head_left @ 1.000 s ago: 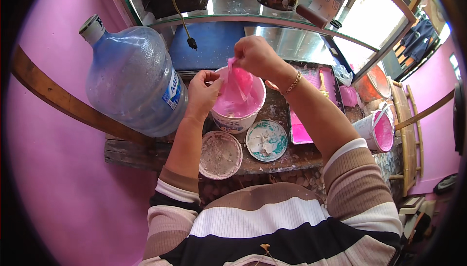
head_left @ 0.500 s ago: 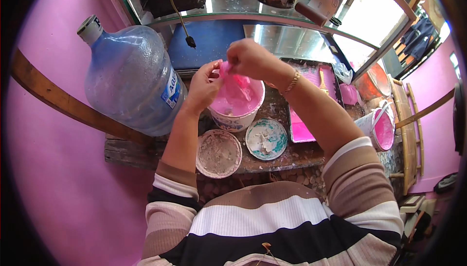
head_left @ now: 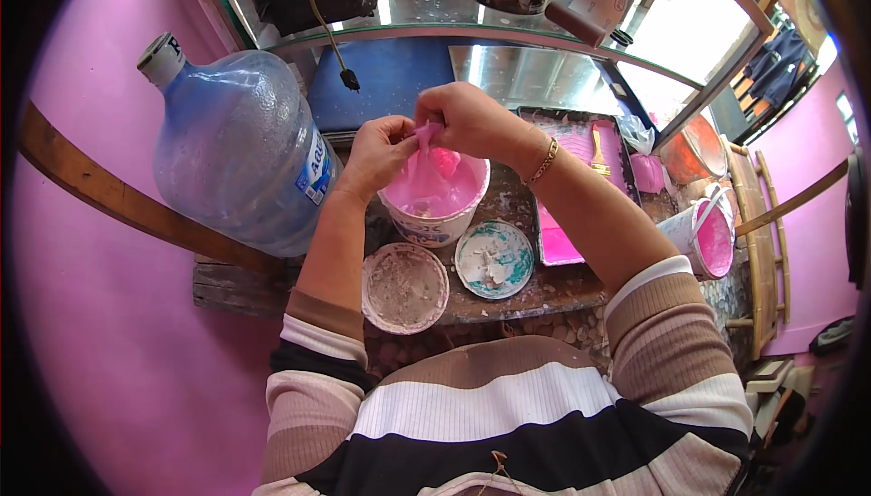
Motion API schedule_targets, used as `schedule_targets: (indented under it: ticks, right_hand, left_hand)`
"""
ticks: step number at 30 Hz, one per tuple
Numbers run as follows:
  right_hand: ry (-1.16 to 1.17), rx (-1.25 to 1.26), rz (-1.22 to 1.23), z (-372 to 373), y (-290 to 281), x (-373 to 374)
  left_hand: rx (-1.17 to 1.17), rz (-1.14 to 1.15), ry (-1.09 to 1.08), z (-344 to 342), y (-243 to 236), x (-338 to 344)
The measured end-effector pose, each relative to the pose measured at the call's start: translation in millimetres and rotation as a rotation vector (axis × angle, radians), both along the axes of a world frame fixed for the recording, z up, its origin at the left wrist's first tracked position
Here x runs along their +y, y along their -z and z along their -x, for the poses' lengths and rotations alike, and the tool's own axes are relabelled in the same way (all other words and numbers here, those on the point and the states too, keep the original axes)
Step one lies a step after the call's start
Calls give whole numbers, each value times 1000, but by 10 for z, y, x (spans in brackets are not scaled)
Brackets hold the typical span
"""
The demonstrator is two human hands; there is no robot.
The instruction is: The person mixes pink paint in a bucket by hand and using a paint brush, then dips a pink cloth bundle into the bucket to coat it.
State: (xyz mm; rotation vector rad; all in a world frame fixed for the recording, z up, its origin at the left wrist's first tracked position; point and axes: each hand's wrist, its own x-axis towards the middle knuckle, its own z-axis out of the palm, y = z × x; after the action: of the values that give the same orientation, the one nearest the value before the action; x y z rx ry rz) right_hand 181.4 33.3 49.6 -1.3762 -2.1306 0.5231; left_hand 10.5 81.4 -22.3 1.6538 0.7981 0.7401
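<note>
Over a white bucket (head_left: 439, 219) of pink paint, both hands grip a pink, thin, plastic-like bag (head_left: 422, 169): my left hand (head_left: 380, 147) pinches it on the left, my right hand (head_left: 458, 119) holds its gathered top, fingers curled. The bag's lower part hangs into the bucket, with brighter pink inside it. Below the bucket lie a grimy round lid (head_left: 405, 285) and a lid with white and teal paint (head_left: 494, 258). Right of the bucket sits a black paint tray (head_left: 562, 240) of pink paint with a brush (head_left: 600, 151) in it.
A large blue water jug (head_left: 236, 151) stands left on the worn wooden bench (head_left: 238, 289). Behind are a blue board (head_left: 372, 83), a metal sheet (head_left: 513, 69), a glass shelf (head_left: 417, 15) and a dangling plug (head_left: 348, 78). A second pink-stained bucket (head_left: 710, 240) and an orange bucket (head_left: 699, 147) are right.
My right hand has moved down and left, closer to my left hand, and the bag's gathered top has come lower. My left hand has shifted slightly left and up, still pinching.
</note>
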Motion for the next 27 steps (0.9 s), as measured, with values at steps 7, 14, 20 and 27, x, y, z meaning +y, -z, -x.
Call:
schedule_targets:
  ticks: [7, 14, 20, 27]
  right_hand:
    - [131, 26, 344, -28, 75, 19]
    - [114, 41, -90, -7, 182, 55]
    - [163, 71, 28, -24, 144, 94]
    - [201, 138, -89, -12, 195, 47]
  left_hand:
    - [-156, 64, -86, -23, -48, -117]
    - [-406, 64, -413, 66, 144, -189]
    - [-185, -599, -654, -128, 670, -442]
    - [83, -862, -676, -162, 692, -533]
